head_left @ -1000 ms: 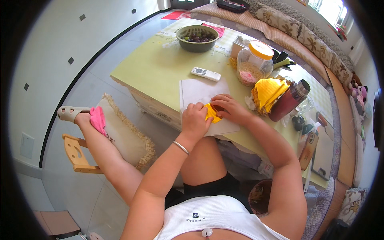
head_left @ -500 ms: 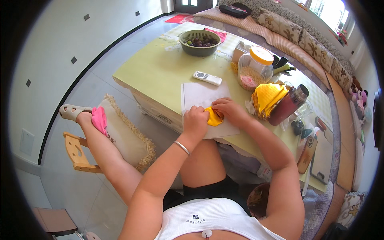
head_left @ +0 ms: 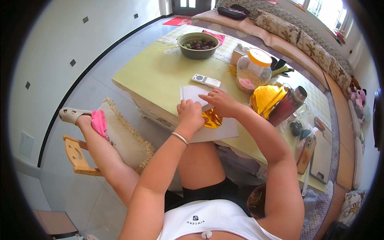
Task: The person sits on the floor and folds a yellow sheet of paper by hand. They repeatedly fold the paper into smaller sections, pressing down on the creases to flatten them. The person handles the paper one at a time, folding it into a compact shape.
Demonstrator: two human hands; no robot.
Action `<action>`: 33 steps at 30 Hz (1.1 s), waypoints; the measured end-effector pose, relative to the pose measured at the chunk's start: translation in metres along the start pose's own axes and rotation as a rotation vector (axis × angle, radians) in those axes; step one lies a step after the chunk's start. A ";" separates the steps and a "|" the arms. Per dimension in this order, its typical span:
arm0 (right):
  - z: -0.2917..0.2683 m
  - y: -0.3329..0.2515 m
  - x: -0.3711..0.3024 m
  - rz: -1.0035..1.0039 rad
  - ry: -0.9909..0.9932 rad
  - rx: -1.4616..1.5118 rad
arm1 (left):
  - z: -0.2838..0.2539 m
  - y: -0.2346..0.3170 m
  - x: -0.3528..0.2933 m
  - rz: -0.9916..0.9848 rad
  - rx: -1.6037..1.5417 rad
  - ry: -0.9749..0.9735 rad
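A piece of shiny gold foil paper (head_left: pixel 213 121), creased, lies over a white sheet or board (head_left: pixel 224 131) at the table's near edge. My left hand (head_left: pixel 191 115), with a silver bangle on its wrist, has its fingers curled and closed on the foil's left side. Above the foil, my right hand (head_left: pixel 221 103) stretches its index finger leftward towards my left fingertips. The heel of that hand is close to the foil's upper edge; its thumb is hidden. Just beyond the sheet is a white remote control (head_left: pixel 206 81).
To the right stand a clear jar with a yellow lid (head_left: pixel 254 72), a stack of gold foil paper (head_left: pixel 267 100) and a dark red thermos (head_left: pixel 289 105). A grey-green basket of dark fruit (head_left: pixel 198 52) sits farther off. A phone (head_left: pixel 306 155) is at the right edge.
My right hand has lifted from the foil's edge and moved up, its index finger now extended. My left hand has shifted slightly left and up, and more of the foil's crinkled surface shows.
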State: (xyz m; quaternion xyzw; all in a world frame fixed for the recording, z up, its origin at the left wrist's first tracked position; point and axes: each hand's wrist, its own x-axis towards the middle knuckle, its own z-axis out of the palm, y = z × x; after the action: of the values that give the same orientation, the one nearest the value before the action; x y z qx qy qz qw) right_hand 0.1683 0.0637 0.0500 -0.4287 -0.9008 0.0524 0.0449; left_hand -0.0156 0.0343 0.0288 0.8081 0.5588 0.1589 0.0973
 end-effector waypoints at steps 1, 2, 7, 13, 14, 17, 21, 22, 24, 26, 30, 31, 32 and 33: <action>0.001 0.001 -0.001 -0.043 0.003 -0.041 | 0.001 0.000 -0.001 0.058 0.013 0.087; 0.003 0.005 -0.003 -0.086 0.005 -0.081 | 0.005 -0.001 -0.004 0.117 0.027 0.174; 0.019 0.012 -0.018 -0.186 0.114 -0.156 | 0.028 -0.001 -0.007 0.307 0.020 0.250; 0.039 0.014 -0.045 -0.043 0.162 -0.014 | 0.058 0.012 -0.024 0.334 0.181 0.387; 0.041 0.013 -0.047 -0.002 0.158 0.070 | 0.061 0.012 -0.025 0.319 0.193 0.376; 0.047 0.014 -0.053 0.056 0.172 0.207 | 0.064 0.011 -0.030 0.297 0.155 0.351; 0.055 0.014 -0.058 0.129 0.209 0.189 | 0.068 0.005 -0.038 0.310 0.081 0.345; 0.053 0.012 -0.058 0.135 0.191 0.186 | 0.069 0.003 -0.041 0.296 0.085 0.331; 0.049 0.009 -0.060 0.153 0.155 0.179 | 0.068 0.003 -0.048 0.272 0.090 0.302; 0.051 0.012 -0.061 0.156 0.142 0.165 | 0.063 0.003 -0.057 0.282 0.073 0.294; 0.049 0.010 -0.061 0.161 0.131 0.148 | 0.063 -0.002 -0.063 0.264 0.015 0.273; 0.050 0.010 -0.061 0.161 0.128 0.150 | 0.063 -0.002 -0.063 0.262 0.019 0.270; 0.050 0.011 -0.061 0.162 0.125 0.151 | 0.063 -0.002 -0.063 0.261 0.024 0.266; 0.051 0.011 -0.061 0.162 0.123 0.153 | 0.063 -0.002 -0.064 0.259 0.029 0.263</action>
State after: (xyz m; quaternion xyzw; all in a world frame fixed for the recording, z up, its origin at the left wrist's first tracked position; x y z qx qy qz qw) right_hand 0.2092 0.0203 -0.0038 -0.4977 -0.8522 0.0982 0.1282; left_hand -0.0147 -0.0231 -0.0403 0.8469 0.4603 0.2661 -0.0096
